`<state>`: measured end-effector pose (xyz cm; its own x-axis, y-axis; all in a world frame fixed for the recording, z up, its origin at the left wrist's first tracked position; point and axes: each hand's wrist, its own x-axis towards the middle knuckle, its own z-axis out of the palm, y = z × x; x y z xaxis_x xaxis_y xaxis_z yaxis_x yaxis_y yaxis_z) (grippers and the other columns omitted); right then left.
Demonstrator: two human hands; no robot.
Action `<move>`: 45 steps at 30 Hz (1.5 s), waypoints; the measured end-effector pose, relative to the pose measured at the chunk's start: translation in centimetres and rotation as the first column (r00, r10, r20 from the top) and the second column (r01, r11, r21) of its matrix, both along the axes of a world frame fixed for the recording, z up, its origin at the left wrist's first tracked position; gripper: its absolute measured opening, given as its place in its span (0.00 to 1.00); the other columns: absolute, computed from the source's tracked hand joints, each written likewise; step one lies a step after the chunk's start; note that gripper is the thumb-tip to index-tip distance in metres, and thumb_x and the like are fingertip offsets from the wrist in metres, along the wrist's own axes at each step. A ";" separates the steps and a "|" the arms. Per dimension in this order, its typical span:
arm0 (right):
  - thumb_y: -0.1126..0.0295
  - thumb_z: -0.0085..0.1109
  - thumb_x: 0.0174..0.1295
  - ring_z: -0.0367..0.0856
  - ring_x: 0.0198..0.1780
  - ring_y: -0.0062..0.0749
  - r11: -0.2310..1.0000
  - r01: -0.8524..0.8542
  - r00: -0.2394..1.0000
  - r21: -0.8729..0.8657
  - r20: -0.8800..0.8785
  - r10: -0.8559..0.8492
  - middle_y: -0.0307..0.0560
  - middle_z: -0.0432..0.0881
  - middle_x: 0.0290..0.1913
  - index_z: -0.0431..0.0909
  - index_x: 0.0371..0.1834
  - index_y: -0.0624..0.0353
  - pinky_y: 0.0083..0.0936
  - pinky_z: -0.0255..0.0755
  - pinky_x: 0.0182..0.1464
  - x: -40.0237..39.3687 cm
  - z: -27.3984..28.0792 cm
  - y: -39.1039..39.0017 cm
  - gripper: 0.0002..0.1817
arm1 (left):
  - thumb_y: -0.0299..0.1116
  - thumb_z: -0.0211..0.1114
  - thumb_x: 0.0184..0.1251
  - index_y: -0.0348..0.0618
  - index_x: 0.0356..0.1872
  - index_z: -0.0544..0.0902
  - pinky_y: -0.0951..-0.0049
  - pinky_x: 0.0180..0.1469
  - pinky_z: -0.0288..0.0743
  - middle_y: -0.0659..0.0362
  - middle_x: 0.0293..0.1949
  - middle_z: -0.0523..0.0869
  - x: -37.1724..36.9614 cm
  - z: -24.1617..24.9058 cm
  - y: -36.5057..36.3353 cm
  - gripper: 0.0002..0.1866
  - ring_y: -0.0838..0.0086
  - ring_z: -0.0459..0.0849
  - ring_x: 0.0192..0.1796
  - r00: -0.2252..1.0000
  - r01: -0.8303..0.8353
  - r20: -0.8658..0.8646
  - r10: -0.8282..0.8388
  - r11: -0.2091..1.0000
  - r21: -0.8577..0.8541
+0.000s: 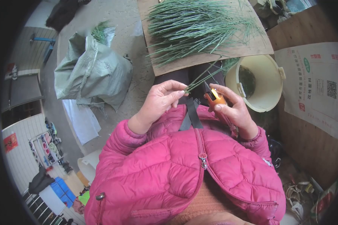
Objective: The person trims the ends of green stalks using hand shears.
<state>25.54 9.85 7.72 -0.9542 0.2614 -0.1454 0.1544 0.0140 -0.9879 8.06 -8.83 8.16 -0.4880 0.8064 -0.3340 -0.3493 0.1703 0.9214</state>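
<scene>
My left hand [159, 101] pinches a few thin green stalks [204, 77] at their base, and they point up and to the right. My right hand [233, 108] grips a small orange cutter [215, 98] held just beside the stalk ends. Both hands are close together above my lap, in front of my pink quilted jacket. A big pile of the same green stalks [199, 26] lies on a cardboard sheet [251, 47] ahead of me.
A cream plastic bucket [268, 88] with green bits inside stands to the right of my hands. A grey-green woven sack [90, 73] with stalks poking out sits on the concrete floor at left. A printed cardboard box [315, 86] lies at right.
</scene>
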 end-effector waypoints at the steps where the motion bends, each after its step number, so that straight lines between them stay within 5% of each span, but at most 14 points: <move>1: 0.53 0.65 0.61 0.80 0.56 0.37 1.000 -0.001 1.000 -0.013 0.001 0.001 0.52 0.80 0.55 0.70 0.66 0.59 0.29 0.69 0.60 0.0 0.0 0.0 0.34 | 0.28 0.63 0.68 0.40 0.44 0.83 0.87 0.28 0.69 0.58 0.25 0.82 0.0 0.2 0.0 0.07 0.86 0.71 0.19 1.000 0.003 0.010 -0.003 1.000 -0.008; 6: 0.55 0.64 0.61 0.82 0.55 0.41 0.999 -0.003 1.000 -0.052 -0.008 0.003 0.52 0.78 0.56 0.69 0.67 0.60 0.30 0.72 0.59 0.3 -0.6 0.0 0.34 | 0.30 0.60 0.70 0.39 0.45 0.82 0.90 0.20 0.59 0.50 0.23 0.84 0.1 0.2 0.1 0.08 0.87 0.67 0.15 0.999 -0.017 0.043 0.018 1.000 -0.026; 11: 0.50 0.64 0.59 0.79 0.57 0.36 0.997 -0.035 0.999 -0.069 0.003 0.036 0.54 0.80 0.56 0.67 0.67 0.62 0.30 0.68 0.62 0.1 -0.1 -0.1 0.37 | 0.28 0.59 0.70 0.38 0.45 0.82 0.91 0.15 0.56 0.46 0.38 0.87 0.1 0.4 0.1 0.08 0.85 0.69 0.16 0.983 -0.003 0.182 0.001 1.000 0.007; 15: 0.51 0.65 0.58 0.78 0.58 0.36 0.993 -0.058 0.998 -0.106 0.017 0.060 0.55 0.79 0.57 0.67 0.68 0.62 0.28 0.69 0.61 -0.1 0.3 -0.4 0.38 | 0.29 0.60 0.70 0.39 0.45 0.82 0.92 0.14 0.52 0.44 0.26 0.83 0.2 0.2 0.0 0.08 0.86 0.69 0.15 0.970 -0.009 0.244 0.010 1.000 -0.005; 18: 0.48 0.65 0.58 0.77 0.57 0.33 0.996 -0.049 0.999 -0.077 0.017 0.050 0.51 0.79 0.58 0.68 0.67 0.61 0.27 0.68 0.62 -0.2 0.4 -0.4 0.39 | 0.29 0.60 0.70 0.39 0.44 0.82 0.92 0.14 0.52 0.42 0.32 0.85 0.1 0.5 0.1 0.07 0.87 0.67 0.14 0.967 0.031 0.255 -0.026 0.999 -0.015; 21: 0.53 0.65 0.62 0.78 0.57 0.30 0.996 -0.030 0.999 -0.078 0.028 0.032 0.48 0.78 0.57 0.70 0.66 0.60 0.24 0.68 0.61 0.0 0.2 -0.4 0.33 | 0.28 0.60 0.70 0.41 0.44 0.83 0.92 0.17 0.57 0.55 0.17 0.75 0.0 0.1 -0.1 0.07 0.83 0.76 0.21 0.976 0.030 0.216 -0.019 0.998 -0.048; 27: 0.49 0.65 0.58 0.77 0.58 0.33 0.997 -0.049 0.999 -0.067 0.003 0.049 0.51 0.79 0.57 0.68 0.67 0.61 0.27 0.65 0.63 0.2 0.4 -0.1 0.38 | 0.30 0.60 0.71 0.42 0.42 0.83 0.88 0.19 0.55 0.62 0.13 0.73 -0.2 0.0 -0.4 0.06 0.86 0.67 0.16 0.999 0.010 0.049 -0.006 0.995 -0.100; 33: 0.51 0.64 0.61 0.75 0.57 0.29 0.999 -0.022 1.000 -0.038 0.022 0.023 0.47 0.79 0.58 0.72 0.65 0.58 0.27 0.64 0.63 0.3 0.3 -0.1 0.33 | 0.26 0.61 0.69 0.40 0.39 0.84 0.87 0.24 0.65 0.63 0.19 0.75 -0.4 0.5 -0.5 0.04 0.84 0.70 0.17 0.995 0.066 -0.064 -0.071 0.995 -0.071; 39: 0.58 0.67 0.58 0.80 0.58 0.47 0.981 0.084 0.995 -0.175 -0.043 -0.092 0.52 0.77 0.54 0.67 0.66 0.64 0.35 0.72 0.60 1.0 -1.1 1.1 0.35 | 0.25 0.62 0.69 0.40 0.38 0.84 0.87 0.23 0.67 0.63 0.33 0.77 -0.6 0.1 -1.0 0.04 0.83 0.71 0.18 0.985 0.109 -0.127 -0.115 0.993 -0.054; 45: 0.60 0.64 0.62 0.82 0.55 0.47 0.996 0.082 0.996 -0.026 -0.035 -0.083 0.48 0.78 0.52 0.71 0.65 0.62 0.32 0.76 0.54 1.3 -1.8 1.9 0.30 | 0.26 0.62 0.68 0.41 0.38 0.84 0.88 0.23 0.67 0.61 0.35 0.77 -0.9 -0.2 -1.1 0.04 0.82 0.72 0.19 0.966 0.198 -0.157 -0.206 0.978 -0.067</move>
